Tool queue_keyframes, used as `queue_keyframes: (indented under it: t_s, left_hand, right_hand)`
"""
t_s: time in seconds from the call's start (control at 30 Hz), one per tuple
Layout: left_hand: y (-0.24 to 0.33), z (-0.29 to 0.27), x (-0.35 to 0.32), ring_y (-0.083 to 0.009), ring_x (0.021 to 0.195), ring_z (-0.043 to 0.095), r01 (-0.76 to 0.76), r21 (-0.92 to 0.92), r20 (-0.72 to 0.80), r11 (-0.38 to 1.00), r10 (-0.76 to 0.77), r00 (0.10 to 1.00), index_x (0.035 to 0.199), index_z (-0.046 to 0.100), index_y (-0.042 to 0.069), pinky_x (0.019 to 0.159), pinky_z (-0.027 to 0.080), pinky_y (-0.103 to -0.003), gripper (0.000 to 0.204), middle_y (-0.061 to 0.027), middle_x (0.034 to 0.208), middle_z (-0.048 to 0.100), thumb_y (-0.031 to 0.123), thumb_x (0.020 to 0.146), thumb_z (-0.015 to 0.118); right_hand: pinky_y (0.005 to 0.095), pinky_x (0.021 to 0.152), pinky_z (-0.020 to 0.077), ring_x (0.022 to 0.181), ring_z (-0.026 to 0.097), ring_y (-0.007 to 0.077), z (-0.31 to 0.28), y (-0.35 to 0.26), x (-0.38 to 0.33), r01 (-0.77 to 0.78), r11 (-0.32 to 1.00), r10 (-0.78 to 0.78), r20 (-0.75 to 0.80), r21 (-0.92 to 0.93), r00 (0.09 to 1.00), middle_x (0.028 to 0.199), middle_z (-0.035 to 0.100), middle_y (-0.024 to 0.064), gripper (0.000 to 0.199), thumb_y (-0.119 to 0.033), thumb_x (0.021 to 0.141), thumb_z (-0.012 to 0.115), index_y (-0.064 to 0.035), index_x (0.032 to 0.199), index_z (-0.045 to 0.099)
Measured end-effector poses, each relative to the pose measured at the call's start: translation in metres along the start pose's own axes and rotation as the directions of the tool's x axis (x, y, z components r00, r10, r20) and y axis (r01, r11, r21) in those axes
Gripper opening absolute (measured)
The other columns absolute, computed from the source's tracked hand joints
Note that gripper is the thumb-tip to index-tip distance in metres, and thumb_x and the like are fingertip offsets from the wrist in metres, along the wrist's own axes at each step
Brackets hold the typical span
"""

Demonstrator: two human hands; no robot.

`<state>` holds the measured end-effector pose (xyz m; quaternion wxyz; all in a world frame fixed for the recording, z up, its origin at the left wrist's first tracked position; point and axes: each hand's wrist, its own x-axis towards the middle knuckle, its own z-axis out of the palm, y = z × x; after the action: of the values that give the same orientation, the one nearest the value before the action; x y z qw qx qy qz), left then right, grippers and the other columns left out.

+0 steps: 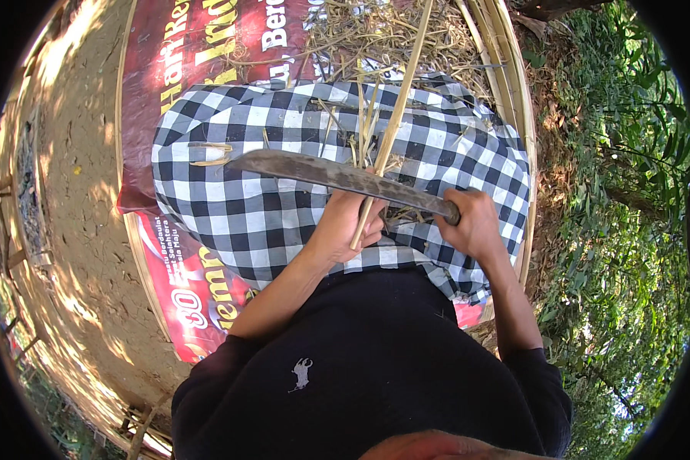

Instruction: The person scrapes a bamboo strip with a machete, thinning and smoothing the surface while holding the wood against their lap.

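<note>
Right hand (471, 222) clamped on machete handle (453, 214), left hand (345, 226) around pale strip (400, 107), forearms (282, 297) angled inward.

Black top worn, plain dark fabric; a small pale emblem (301, 374), figure-shaped, is borne on its front. Short sleeves, same black: left sleeve (207, 372) seen near the emblem, right sleeve (540, 395) well apart from it, across the chest. Forearms uncovered below the sleeve edges. Left hand (343, 228) and right hand (471, 228) ungloved, both forward of the emblem. Lap, farther forward of the emblem, wrapped in checked cloth (284, 126): black, white and grey squares, creased.
</note>
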<state>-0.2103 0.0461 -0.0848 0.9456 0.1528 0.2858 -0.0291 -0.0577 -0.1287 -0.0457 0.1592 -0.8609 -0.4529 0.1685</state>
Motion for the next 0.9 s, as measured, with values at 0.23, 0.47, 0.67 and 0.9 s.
queue_keyframes:
  t_s: [0.23,0.47,0.67,0.9]
  left_hand:
    - [-0.003,0.012,-0.013,-0.0041,0.032,0.029,0.002,0.030,0.015,1.000,-0.002,1.000,0.091,0.047,0.012,0.028,0.021,-0.020,0.035,0.0031,0.052,0.037,0.040,0.110,0.037]
    - [-0.005,0.006,0.004,-0.0048,0.031,0.027,-0.156,0.095,0.047,0.983,0.152,0.987,0.090,0.047,0.011,0.029,0.020,-0.020,0.036,0.0025,0.054,0.038,0.039,0.110,0.036]
    - [-0.003,0.005,-0.016,-0.0056,0.032,0.027,0.004,0.034,0.051,0.999,-0.005,0.999,0.090,0.047,0.012,0.030,0.021,-0.021,0.035,0.0019,0.051,0.036,0.039,0.110,0.037]
    - [-0.003,0.007,-0.018,-0.0042,0.035,0.027,-0.016,0.201,-0.074,0.979,0.032,0.997,0.095,0.046,0.013,0.032,0.021,-0.021,0.030,0.0046,0.057,0.036,0.038,0.109,0.042]
  right_hand:
    - [0.0441,0.059,0.0472,0.057,0.059,0.0382,-0.007,0.017,0.013,0.008,0.988,-0.022,-0.093,-0.153,0.995,0.055,0.054,0.0169,0.015,-0.012,0.068,0.071,-0.0039,0.070,0.058]
    - [0.0445,0.055,0.0484,0.049,0.057,0.0368,-0.006,-0.013,0.005,0.191,0.980,-0.195,-0.082,-0.046,0.977,0.053,0.052,0.0154,0.020,-0.018,0.075,0.071,-0.0018,0.073,0.060]
    - [0.0466,0.058,0.0500,0.053,0.060,0.0377,-0.011,0.021,0.036,-0.245,0.961,0.225,-0.146,-0.133,0.963,0.055,0.056,0.0168,0.020,-0.020,0.076,0.071,-0.0036,0.073,0.060]
    - [0.0480,0.062,0.0519,0.060,0.063,0.0389,-0.013,0.025,0.027,-0.038,0.985,0.024,-0.080,-0.169,0.997,0.060,0.062,0.0151,0.019,-0.020,0.071,0.072,-0.0057,0.073,0.060]
